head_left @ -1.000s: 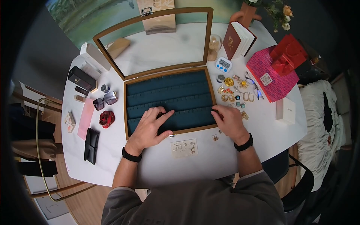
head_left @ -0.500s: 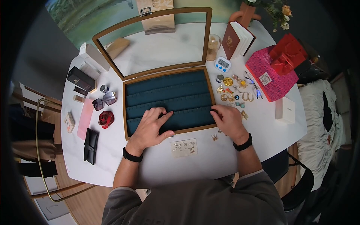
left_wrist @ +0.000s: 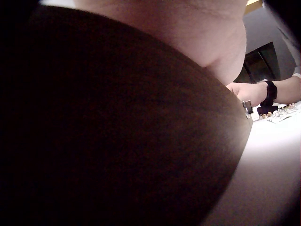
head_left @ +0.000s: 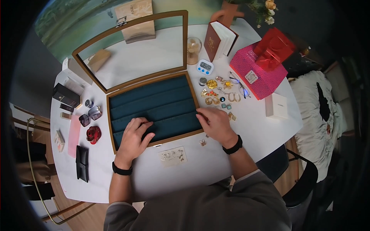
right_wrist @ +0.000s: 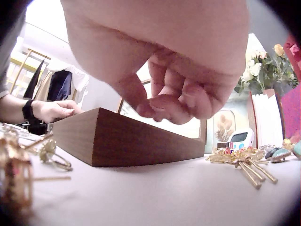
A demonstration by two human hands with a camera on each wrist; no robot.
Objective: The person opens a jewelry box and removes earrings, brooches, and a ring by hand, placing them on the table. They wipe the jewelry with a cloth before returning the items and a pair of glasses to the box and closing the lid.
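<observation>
A wooden display case (head_left: 175, 138) with a dark green ridged lining (head_left: 154, 100) stands with its glass lid (head_left: 185, 42) raised. My left hand (head_left: 133, 140) lies over the lining's front left part, its fingers bent loosely and the thumb spread towards the front rim. At the case's right side, my right hand (head_left: 216, 124) touches near the end of a ridge, index finger and thumb close together. In the right wrist view, the curled fingers (right_wrist: 164, 106) are above the case's wooden side (right_wrist: 141, 143); whether they pinch anything is hidden. The left wrist view shows mostly dark wood (left_wrist: 117, 122).
Gold jewelry (head_left: 212, 84), a timer (head_left: 205, 67) and glasses (head_left: 241, 85) lie right of the case. Earrings on a card (head_left: 172, 156) lie in front. Sunglasses (head_left: 90, 116), a red flower (head_left: 93, 135) and a black pouch (head_left: 82, 163) are left; a pink bag (head_left: 262, 71) stands right.
The head view has turned, so the scene sits further left. My left hand has drawn slightly left, its thumb moving off the front rim. The right hand stays at the case's right side.
</observation>
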